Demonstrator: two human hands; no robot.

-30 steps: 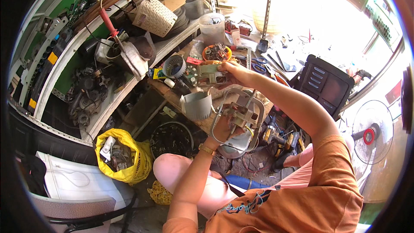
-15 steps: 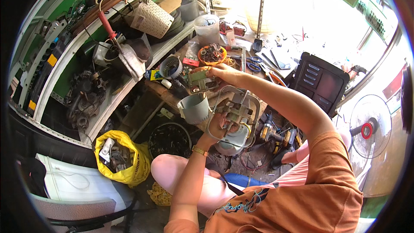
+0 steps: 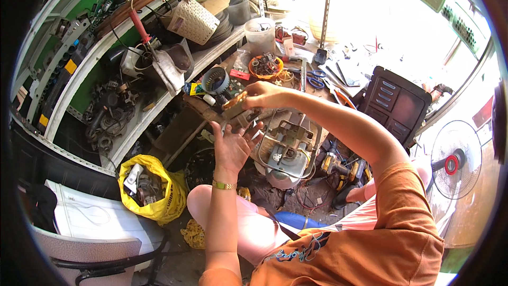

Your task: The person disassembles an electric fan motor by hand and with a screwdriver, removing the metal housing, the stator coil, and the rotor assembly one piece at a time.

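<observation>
My right hand [image 3: 262, 95] grips a small boxy metal part [image 3: 234, 107] above the near edge of the workbench. Just below it, my left hand [image 3: 233, 148] is raised with palm up and fingers spread, holding nothing. To the right of that hand stands a grey, round-bodied appliance [image 3: 286, 172] with a wire-like frame around it and an open metal bracket [image 3: 293, 132] on top. Behind the boxy part lie a round grey slotted ring [image 3: 215, 80] and a white cylinder [image 3: 209, 99]. The grey cup near my left hand is mostly hidden.
An orange bowl of small parts [image 3: 266, 66], blue-handled scissors [image 3: 316, 78] and a black vented panel [image 3: 394, 98] are on the bench. Cordless drills [image 3: 333, 164] lie right of the appliance. A yellow bag of scrap [image 3: 177, 201] stands left, a fan [image 3: 455, 161] right.
My left hand has let go of the appliance's bracket, moved left and opened. My right hand has shifted slightly left and down with the boxy part, which is now tilted.
</observation>
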